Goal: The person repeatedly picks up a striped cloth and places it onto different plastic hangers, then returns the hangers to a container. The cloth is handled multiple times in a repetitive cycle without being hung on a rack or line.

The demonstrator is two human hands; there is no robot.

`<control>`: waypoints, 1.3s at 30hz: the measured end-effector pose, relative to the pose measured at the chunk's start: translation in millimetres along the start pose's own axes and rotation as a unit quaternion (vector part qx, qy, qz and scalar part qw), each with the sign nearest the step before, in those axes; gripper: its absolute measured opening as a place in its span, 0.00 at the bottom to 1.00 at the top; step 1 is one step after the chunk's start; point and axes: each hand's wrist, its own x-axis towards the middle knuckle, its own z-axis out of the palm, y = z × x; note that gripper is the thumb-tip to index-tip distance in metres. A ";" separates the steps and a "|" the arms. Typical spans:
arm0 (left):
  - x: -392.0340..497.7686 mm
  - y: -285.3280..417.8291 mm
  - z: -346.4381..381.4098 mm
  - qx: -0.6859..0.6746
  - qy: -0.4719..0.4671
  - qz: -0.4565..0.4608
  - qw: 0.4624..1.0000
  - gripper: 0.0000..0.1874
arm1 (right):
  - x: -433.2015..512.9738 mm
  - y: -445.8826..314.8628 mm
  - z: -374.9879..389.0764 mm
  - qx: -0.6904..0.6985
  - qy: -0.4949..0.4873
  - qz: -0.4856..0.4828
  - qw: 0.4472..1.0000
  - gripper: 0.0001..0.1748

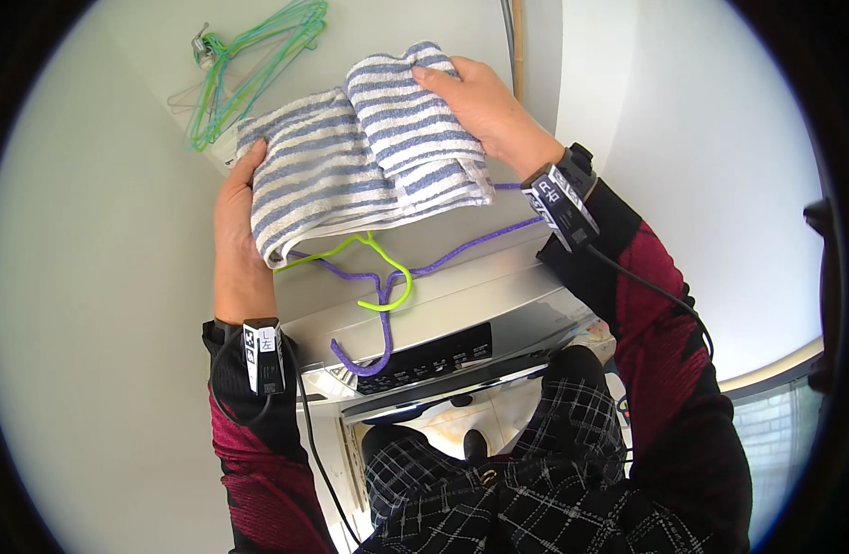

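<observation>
Between my hands is a blue-and-white striped towel (321, 166), partly folded, its right part doubled over on top. My left hand (237, 215) grips the towel's left edge, thumb on the upper face and fingers hidden beneath. At the upper right corner, my right hand (487, 107) pinches the folded part with the thumb in front. Below the towel lie a purple hanger (386, 325) and a lime-green hanger (407, 273), their hooks towards me. The towel hides part of both hangers.
The hangers rest on top of a silver washing machine (431, 291) with a dark control panel (424, 360) at its front. Several green and teal hangers (258, 62) hang at the upper left wall. A pale wall (701, 173) stands on the right.
</observation>
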 end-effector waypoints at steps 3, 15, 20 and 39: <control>1.5 -2.5 5.2 0.020 0.022 0.015 0.999 0.21 | 3.9 0.8 0.7 -0.180 0.066 -0.034 0.981 0.32; -12.8 -35.4 47.9 0.165 -0.100 0.124 0.973 0.24 | -39.0 -20.3 61.8 -0.326 0.067 -0.167 0.928 0.24; -14.7 -40.5 48.1 0.181 -0.107 0.130 0.969 0.28 | -38.6 -14.6 66.9 -0.161 0.030 -0.160 0.973 0.25; -7.3 -41.5 30.0 0.172 -0.094 0.088 0.977 0.35 | -44.8 -15.0 58.1 0.003 -0.167 -0.174 0.970 0.13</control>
